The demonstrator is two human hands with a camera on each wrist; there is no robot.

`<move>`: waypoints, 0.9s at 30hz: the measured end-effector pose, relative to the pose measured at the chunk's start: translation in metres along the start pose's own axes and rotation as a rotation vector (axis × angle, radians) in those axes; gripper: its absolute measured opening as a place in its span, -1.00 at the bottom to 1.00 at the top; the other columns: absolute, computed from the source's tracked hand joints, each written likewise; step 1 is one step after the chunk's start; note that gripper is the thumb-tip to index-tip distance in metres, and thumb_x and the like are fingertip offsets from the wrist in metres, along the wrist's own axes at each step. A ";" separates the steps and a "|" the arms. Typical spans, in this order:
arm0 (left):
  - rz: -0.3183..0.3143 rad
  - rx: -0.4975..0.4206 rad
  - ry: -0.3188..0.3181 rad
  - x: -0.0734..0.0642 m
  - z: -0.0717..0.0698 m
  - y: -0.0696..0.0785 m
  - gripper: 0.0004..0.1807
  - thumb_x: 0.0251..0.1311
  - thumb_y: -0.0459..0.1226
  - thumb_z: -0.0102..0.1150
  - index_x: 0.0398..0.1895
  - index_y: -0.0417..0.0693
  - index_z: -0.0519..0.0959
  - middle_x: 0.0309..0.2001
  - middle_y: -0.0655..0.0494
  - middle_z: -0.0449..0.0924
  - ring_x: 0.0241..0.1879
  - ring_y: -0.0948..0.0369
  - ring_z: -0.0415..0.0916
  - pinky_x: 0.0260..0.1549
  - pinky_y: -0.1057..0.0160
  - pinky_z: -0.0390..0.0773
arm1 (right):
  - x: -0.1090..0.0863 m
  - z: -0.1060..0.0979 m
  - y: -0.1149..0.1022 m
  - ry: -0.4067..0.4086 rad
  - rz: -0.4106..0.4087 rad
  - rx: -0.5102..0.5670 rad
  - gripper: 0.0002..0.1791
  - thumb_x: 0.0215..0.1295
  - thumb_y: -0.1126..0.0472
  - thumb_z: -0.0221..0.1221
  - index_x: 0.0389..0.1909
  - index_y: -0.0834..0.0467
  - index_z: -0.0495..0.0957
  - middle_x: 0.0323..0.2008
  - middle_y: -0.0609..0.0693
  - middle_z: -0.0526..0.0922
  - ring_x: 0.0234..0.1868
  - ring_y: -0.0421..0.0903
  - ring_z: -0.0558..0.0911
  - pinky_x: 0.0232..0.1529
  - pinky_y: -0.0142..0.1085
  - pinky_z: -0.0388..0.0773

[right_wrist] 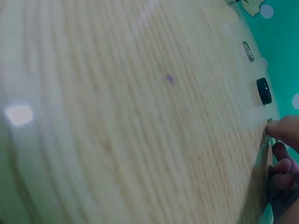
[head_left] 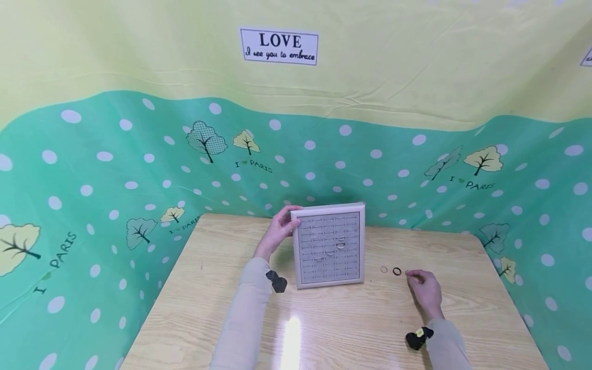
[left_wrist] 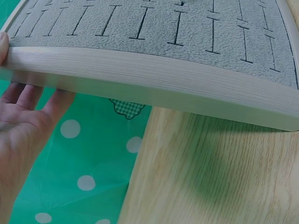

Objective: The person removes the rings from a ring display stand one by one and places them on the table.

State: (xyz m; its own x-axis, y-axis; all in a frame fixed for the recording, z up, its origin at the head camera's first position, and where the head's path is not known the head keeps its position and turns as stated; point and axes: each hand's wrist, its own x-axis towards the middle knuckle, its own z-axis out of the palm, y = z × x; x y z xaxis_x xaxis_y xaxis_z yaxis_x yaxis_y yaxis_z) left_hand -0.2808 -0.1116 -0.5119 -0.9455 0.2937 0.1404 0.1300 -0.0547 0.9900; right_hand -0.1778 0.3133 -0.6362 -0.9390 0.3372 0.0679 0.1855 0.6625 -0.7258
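A ring display tray (head_left: 329, 249) with grey slotted padding and a pale frame stands tilted up on the table. My left hand (head_left: 281, 226) grips its upper left corner, with the thumb on the front and the fingers behind in the left wrist view. Several rings (head_left: 340, 246) sit in the slots. To the right of the tray, a thin ring (head_left: 384, 269) and a black ring (head_left: 396, 271) lie on the wood. Beside them my right hand (head_left: 426, 293) pinches a small ring (right_wrist: 269, 121) at the tabletop; the fingertips hide most of it.
The wooden table (head_left: 208, 308) ends at a green and yellow patterned cloth (head_left: 324, 154) behind and at both sides. A bright light reflection (head_left: 291, 339) shows on the wood near the front. A small dark speck (right_wrist: 170, 79) marks the tabletop.
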 end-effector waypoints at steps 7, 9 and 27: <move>0.009 0.007 -0.001 -0.001 -0.001 0.000 -0.59 0.32 -0.38 0.10 0.22 -0.06 0.40 0.04 -0.21 0.55 -0.02 -0.04 0.55 -0.13 -0.03 0.62 | 0.000 0.002 0.001 0.014 -0.018 -0.007 -0.85 0.22 0.34 0.22 -0.22 0.31 0.64 -0.13 0.26 0.53 -0.24 0.08 0.45 -0.32 -0.18 0.33; 0.007 0.008 0.001 -0.001 -0.001 0.000 -0.59 0.31 -0.37 0.11 0.22 -0.04 0.41 0.04 -0.19 0.55 -0.03 -0.03 0.56 -0.13 -0.04 0.62 | 0.000 0.002 0.001 0.023 -0.024 -0.009 -0.85 0.21 0.34 0.22 -0.23 0.31 0.65 -0.14 0.26 0.53 -0.25 0.08 0.45 -0.33 -0.17 0.33; 0.011 -0.010 -0.012 0.001 -0.002 -0.003 -0.59 0.32 -0.38 0.10 0.23 -0.08 0.39 0.02 -0.20 0.55 -0.06 0.00 0.57 -0.14 -0.01 0.63 | -0.003 0.000 -0.004 0.012 0.044 0.119 -0.71 0.25 0.35 0.21 0.00 0.31 0.55 -0.08 0.21 0.54 -0.23 -0.07 0.43 -0.33 -0.51 0.34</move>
State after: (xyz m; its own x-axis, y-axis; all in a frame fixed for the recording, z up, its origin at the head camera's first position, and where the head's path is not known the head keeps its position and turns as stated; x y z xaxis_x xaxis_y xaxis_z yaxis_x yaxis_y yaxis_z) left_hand -0.2824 -0.1127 -0.5144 -0.9404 0.3045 0.1517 0.1374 -0.0680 0.9882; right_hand -0.1752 0.3101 -0.6336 -0.9268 0.3732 0.0418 0.1904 0.5630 -0.8043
